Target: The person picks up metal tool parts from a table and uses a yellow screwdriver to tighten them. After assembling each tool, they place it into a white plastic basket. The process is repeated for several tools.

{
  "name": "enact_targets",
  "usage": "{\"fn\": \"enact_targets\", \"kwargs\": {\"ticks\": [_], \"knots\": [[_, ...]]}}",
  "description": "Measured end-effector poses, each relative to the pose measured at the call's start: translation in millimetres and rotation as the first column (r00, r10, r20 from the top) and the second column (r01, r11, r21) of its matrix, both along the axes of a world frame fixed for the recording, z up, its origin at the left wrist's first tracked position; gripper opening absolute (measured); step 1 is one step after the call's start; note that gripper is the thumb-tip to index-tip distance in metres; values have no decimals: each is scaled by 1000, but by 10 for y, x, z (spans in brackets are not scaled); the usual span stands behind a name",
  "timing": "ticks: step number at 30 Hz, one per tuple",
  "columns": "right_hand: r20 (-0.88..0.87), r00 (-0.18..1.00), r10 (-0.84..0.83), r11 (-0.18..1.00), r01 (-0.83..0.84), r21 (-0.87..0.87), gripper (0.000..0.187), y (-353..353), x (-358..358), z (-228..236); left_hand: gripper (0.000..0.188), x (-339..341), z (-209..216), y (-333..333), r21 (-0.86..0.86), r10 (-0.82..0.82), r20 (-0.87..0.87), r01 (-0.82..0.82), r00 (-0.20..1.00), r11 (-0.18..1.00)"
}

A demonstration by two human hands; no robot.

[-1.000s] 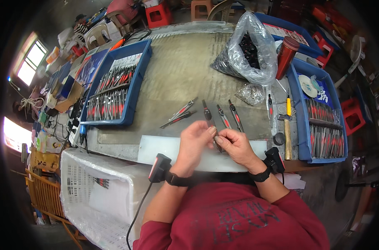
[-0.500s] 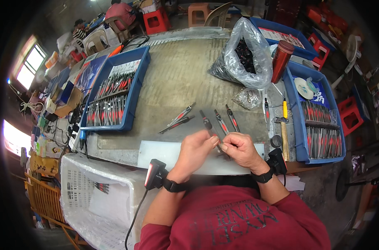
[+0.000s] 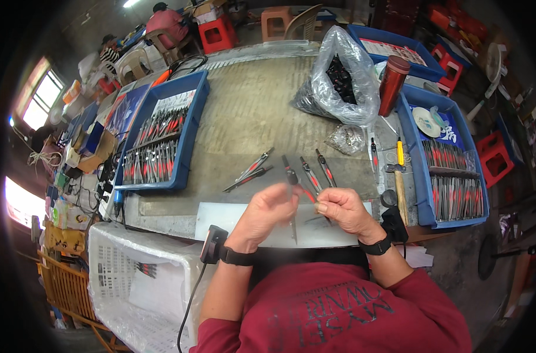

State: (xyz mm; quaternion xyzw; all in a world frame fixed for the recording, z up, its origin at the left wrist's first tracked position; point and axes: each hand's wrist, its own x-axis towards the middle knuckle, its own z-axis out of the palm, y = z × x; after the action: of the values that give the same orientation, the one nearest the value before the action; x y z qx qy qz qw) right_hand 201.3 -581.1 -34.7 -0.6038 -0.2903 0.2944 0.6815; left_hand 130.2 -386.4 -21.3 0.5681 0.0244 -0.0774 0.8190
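Observation:
A grey-and-red drawing compass (image 3: 290, 175) with a black top is held over the near table edge, its legs spread apart. My right hand (image 3: 343, 210) is closed, pinching its red leg between thumb and fingers. Curled and blurred by motion, my left hand (image 3: 271, 213) is against the other leg, which points down over a whitish sheet (image 3: 226, 217). Just beyond my hands lie two more compasses, one black-topped compass (image 3: 309, 173) and another compass (image 3: 325, 167). To the left a pair of compasses (image 3: 253, 166) rests on the table.
Blue trays of compasses stand left (image 3: 185, 159) and right (image 3: 418, 176). A clear bag (image 3: 365, 88) of black parts, a red flask (image 3: 392, 85), a bag of small metal parts (image 3: 345, 140) and a hammer (image 3: 401, 194) lie right. A white crate (image 3: 112, 235) sits lower left.
The compass legs have parted. My left hand has shifted slightly left and down, away from my right hand, which keeps its pinch. The view has moved slightly.

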Motion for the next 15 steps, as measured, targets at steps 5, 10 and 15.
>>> {"fn": "enact_targets", "kwargs": {"ticks": [5, 10, 15], "knots": [[-40, 994, 101, 993, -98, 71, 14, 59, -62, -31, 66, -43, -119, -23, -267, -138, -20, 128, 990, 955], [-29, 995, 99, 985, -94, 148, 18, 86, -90, -70, 47, -14, -180, -20, -235, -91, 82, 107, 993, 966], [86, 995, 51, 990, -61, 128, 20, 142, -127, -143, 35, 33, -207, -84, -188, -36, 54, 46, 998, 981]]}}
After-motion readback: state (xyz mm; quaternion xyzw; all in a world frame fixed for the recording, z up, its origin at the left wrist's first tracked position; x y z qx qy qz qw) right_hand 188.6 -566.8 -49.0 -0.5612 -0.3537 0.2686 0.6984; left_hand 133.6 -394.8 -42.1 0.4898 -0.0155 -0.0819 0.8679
